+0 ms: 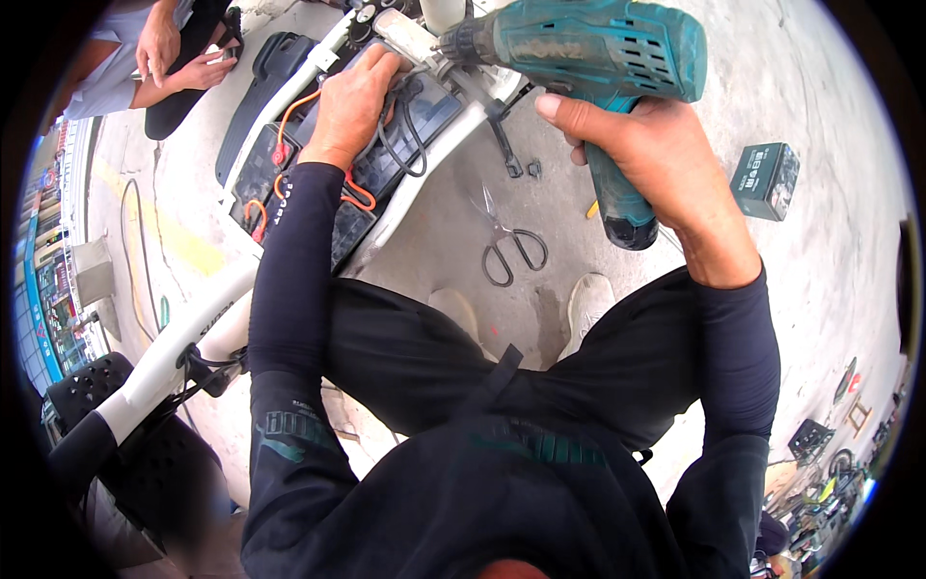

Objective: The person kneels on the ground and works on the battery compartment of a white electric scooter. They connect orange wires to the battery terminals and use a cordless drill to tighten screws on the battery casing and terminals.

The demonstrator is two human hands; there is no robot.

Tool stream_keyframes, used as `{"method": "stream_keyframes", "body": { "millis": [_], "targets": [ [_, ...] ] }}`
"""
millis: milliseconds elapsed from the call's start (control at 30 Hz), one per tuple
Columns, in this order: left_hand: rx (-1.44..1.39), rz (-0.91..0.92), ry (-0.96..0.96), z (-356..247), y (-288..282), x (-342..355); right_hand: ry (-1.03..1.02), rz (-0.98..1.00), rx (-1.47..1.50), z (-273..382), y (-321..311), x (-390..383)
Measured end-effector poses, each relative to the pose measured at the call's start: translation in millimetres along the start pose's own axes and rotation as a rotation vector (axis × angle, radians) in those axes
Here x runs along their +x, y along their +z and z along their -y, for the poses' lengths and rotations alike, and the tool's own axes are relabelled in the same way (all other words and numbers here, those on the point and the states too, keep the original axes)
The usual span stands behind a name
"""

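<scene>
My right hand (656,159) is wrapped round the grip of a teal cordless drill (588,48). The drill's black chuck points left, toward the far end of a white electric scooter frame (410,188). My left hand (352,106) reaches over the frame's open compartment, fingers bent together near the chuck tip. What those fingers pinch, if anything, is hidden. Under and beside that hand lie dark batteries (265,159) with orange wires (357,193) and a black cable (410,145). A pair of scissors (511,241) lies on the concrete between my feet and the frame.
A dark green box (767,180) stands on the ground at right. Another person's hands (178,63) are at upper left, near a black scooter part (265,92). A black seat (92,386) is at lower left. Assorted items (830,473) crowd the lower right.
</scene>
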State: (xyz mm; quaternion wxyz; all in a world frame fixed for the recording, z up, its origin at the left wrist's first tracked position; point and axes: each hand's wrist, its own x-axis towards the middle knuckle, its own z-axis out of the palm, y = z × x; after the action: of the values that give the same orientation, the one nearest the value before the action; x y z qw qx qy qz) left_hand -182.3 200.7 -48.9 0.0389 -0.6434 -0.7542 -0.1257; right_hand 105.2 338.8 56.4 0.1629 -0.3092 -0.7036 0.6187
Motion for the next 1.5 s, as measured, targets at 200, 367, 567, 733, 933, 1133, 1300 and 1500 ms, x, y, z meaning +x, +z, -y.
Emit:
{"method": "stream_keyframes", "body": {
  "millis": [200, 367, 567, 733, 933, 1133, 1300, 1500],
  "targets": [
    [-0.978, -0.139, -0.638, 30, -18, -9, 0.246, 0.057, 0.354, 0, 27, -3],
    [-1.314, -0.088, -0.528, 20, -41, -22, 0.404, 0.099, 0.626, -7, 58, -3],
    [-1.460, -0.159, -0.473, 13, -50, -26, 0.397, 0.102, 0.682, -11, 71, -4],
    [-1.544, -0.191, -0.443, 16, -53, -27, 0.381, 0.117, 0.719, -10, 70, -2],
    [-1.621, -0.215, -0.432, 14, -54, -26, 0.375, 0.156, 0.716, -11, 69, -3],
    [-1.679, -0.207, -0.408, 9, -58, -24, 0.354, 0.175, 0.742, -9, 66, -6],
    [-1.542, -0.221, -0.440, 5, -63, -23, 0.219, 0.132, 0.548, -17, 66, -7],
    [-1.369, -0.215, -0.420, -12, -76, -18, 0.115, 0.068, 0.484, -42, 64, -11]
  ]
}}
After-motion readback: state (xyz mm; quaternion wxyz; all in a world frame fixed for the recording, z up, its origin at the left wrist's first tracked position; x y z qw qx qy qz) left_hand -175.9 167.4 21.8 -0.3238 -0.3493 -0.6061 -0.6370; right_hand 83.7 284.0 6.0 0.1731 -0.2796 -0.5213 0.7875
